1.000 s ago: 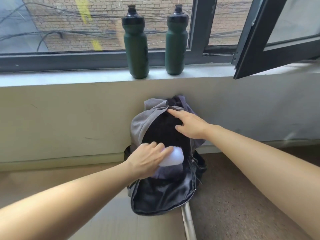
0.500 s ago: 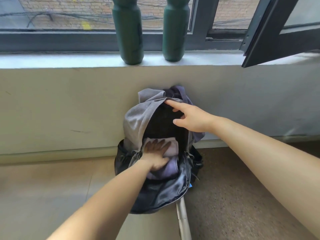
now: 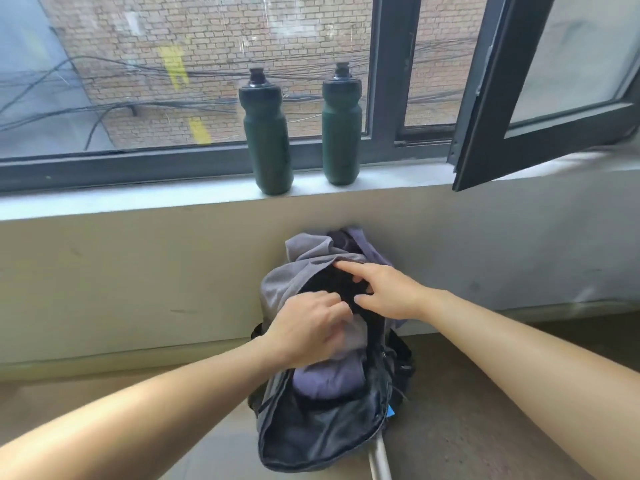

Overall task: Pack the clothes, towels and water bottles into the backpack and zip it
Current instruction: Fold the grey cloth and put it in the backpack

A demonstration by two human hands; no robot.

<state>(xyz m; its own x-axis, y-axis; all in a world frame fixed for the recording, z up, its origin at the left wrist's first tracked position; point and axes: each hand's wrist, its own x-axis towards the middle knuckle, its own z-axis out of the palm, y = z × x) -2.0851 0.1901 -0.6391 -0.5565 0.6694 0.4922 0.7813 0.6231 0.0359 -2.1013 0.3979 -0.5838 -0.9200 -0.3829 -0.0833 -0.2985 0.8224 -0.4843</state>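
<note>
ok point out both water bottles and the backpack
left water bottle (image 3: 268,140), head view, middle of its green body
right water bottle (image 3: 342,133), head view, middle of its green body
backpack (image 3: 322,434), head view, black lining of its open front flap

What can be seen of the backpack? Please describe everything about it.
The backpack is grey fabric outside with a black lining. It leans upright against the wall on the floor. Its main compartment is unzipped and gapes wide, the front flap fallen forward. Folded purple cloth lies inside. The left hand rests on that cloth; the right hand touches the upper rim.
</note>
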